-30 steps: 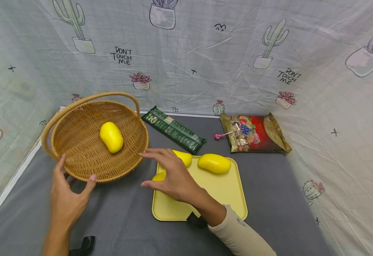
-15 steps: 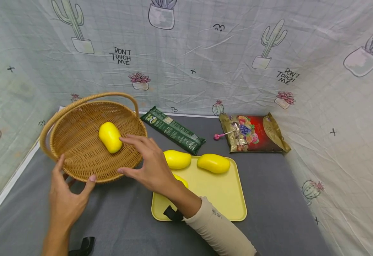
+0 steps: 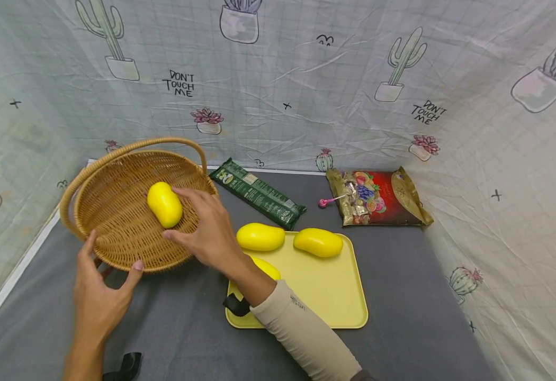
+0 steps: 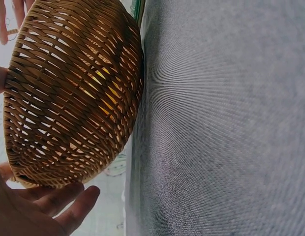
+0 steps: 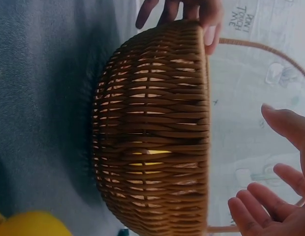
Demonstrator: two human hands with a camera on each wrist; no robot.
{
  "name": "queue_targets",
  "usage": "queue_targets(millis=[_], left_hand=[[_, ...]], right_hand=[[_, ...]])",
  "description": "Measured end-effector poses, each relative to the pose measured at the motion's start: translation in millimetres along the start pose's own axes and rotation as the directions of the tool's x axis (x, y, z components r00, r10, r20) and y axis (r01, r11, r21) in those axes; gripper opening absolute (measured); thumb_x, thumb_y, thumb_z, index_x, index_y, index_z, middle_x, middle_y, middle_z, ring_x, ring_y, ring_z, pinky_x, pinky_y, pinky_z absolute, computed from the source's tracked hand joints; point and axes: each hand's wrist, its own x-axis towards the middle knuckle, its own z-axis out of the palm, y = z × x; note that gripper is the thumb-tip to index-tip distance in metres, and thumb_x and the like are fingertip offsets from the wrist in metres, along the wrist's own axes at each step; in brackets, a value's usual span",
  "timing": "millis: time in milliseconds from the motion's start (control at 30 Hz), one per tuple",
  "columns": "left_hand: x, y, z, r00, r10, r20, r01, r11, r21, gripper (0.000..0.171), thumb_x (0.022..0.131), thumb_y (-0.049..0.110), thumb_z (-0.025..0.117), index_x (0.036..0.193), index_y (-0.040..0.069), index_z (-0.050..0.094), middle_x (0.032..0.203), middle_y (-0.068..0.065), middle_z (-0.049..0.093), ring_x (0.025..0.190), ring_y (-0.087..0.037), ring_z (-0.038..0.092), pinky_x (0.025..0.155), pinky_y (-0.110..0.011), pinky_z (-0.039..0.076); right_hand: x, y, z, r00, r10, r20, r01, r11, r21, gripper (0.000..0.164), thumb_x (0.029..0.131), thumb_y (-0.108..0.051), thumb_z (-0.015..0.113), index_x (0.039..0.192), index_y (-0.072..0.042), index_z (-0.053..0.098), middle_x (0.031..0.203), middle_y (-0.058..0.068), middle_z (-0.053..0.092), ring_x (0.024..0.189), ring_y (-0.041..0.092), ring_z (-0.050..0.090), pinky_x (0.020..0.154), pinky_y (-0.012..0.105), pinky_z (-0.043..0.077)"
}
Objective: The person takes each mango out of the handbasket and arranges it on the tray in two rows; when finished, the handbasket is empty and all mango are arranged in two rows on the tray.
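Note:
A brown wicker basket [image 3: 116, 217] with a hooped handle stands at the left of the head view, one yellow mango [image 3: 164, 205] lying inside. My left hand [image 3: 99, 299] grips its near-left rim, fingers along the outside and thumb at the edge. Over the right part of the basket is my right hand [image 3: 208, 230], thumb and fingers spread apart beside the mango; contact with it cannot be made out. From the right wrist, that hand [image 5: 275, 196] appears above the rim, holding nothing. The mango shows only as yellow slivers through the weave in both wrist views.
A yellow tray [image 3: 321, 296] right of the basket bears three mangoes [image 3: 318, 243], one partly hidden by my right forearm. Behind lie a green packet [image 3: 259, 193], a pink lollipop [image 3: 324, 203] and a red-and-gold candy bag [image 3: 378, 198]. A patterned cloth [image 3: 283, 79] hangs behind.
My right hand has moved left from over the tray into the basket's opening, towards the mango. More of the tray's left mangoes shows. The left hand stays on the rim.

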Motion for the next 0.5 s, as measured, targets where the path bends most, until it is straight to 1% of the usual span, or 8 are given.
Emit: queue_targets(millis=[133, 233, 367, 500], left_hand=[[-0.2, 0.2, -0.7, 1.0, 0.004, 0.005, -0.004, 1.0, 0.005, 0.105, 0.092, 0.022, 0.081, 0.171, 0.035, 0.013, 0.176, -0.007, 0.022, 0.149, -0.054, 0.04, 0.112, -0.075, 0.037], [-0.5, 0.4, -0.8, 1.0, 0.003, 0.007, -0.003, 1.0, 0.01, 0.105, 0.092, 0.022, 0.081, 0.171, 0.035, 0.013, 0.176, -0.007, 0.023, 0.15, -0.053, 0.04, 0.113, -0.074, 0.037], [-0.6, 0.2, -0.5, 1.0, 0.007, 0.004, -0.007, 1.0, 0.008, 0.106, 0.091, 0.022, 0.081, 0.171, 0.035, 0.013, 0.176, -0.007, 0.022, 0.15, -0.054, 0.04, 0.112, -0.075, 0.037], [-0.5, -0.1, -0.2, 1.0, 0.005, 0.004, -0.005, 1.0, 0.01, 0.106, 0.091, 0.023, 0.081, 0.171, 0.035, 0.013, 0.177, -0.006, 0.021, 0.15, -0.054, 0.04, 0.11, -0.076, 0.038]], right_hand=[[10.1, 2.7, 9.8, 1.0, 0.02, 0.0, -0.02, 1.0, -0.014, 0.082, 0.083, -0.036, 0.093, 0.155, -0.024, 0.055, 0.15, -0.003, 0.062, 0.141, 0.016, 0.056, 0.123, 0.041, 0.041], [17.3, 3.9, 16.4, 0.999, 0.042, 0.008, -0.042, 0.999, -0.034, 0.083, 0.083, -0.037, 0.093, 0.156, -0.025, 0.054, 0.151, -0.004, 0.062, 0.142, 0.016, 0.055, 0.123, 0.041, 0.04], [27.0, 5.2, 25.5, 0.996, 0.088, 0.029, -0.086, 0.994, -0.062, 0.085, 0.083, -0.04, 0.093, 0.157, -0.029, 0.052, 0.152, -0.005, 0.06, 0.142, 0.016, 0.053, 0.118, 0.037, 0.044], [36.8, 6.0, 34.2, 0.991, 0.125, 0.053, -0.121, 0.99, -0.078, 0.087, 0.083, -0.04, 0.093, 0.158, -0.031, 0.051, 0.154, -0.006, 0.059, 0.142, 0.015, 0.052, 0.119, 0.035, 0.042]])
